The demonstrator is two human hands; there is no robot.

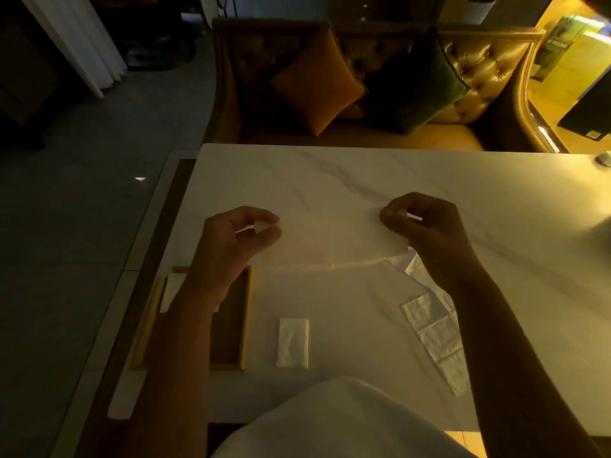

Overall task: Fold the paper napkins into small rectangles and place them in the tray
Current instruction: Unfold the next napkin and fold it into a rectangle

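Napkin sheet (pixel 330 239) is spread btwn both hands just above the marble table (pixel 363 173). Its long axis runs L–R across the person's front, and its lower edge trails onto the tabletop. Left hand (pixel 238 239) pinches the sheet's left top corner w/ thumb + forefinger, other fingers loosely curled. Right hand (pixel 426 226) pinches the right top corner the same way, fingers bunched. Hands are about level, one at each end of the sheet.

Probably the first fold is due: either one corner goes across to the other, or the held edge goes down to the trailing one. With the axis L–R, either works w/o regripping.

Wooden tray (pixel 247 312) sits near-left, under the left forearm, so the left hand is nearer for drop-off. It holds at least one white folded piece (pixel 172 290) at its far-left end, partly hidden by the forearm; can't tell if there are more. Folded napkin (pixel 292 342) lies on the table just right of the tray, outside it, long axis front-to-back, not yet placed. Unfolded napkins (pixel 429 325) overlap in a row near-right, partly under the right forearm.
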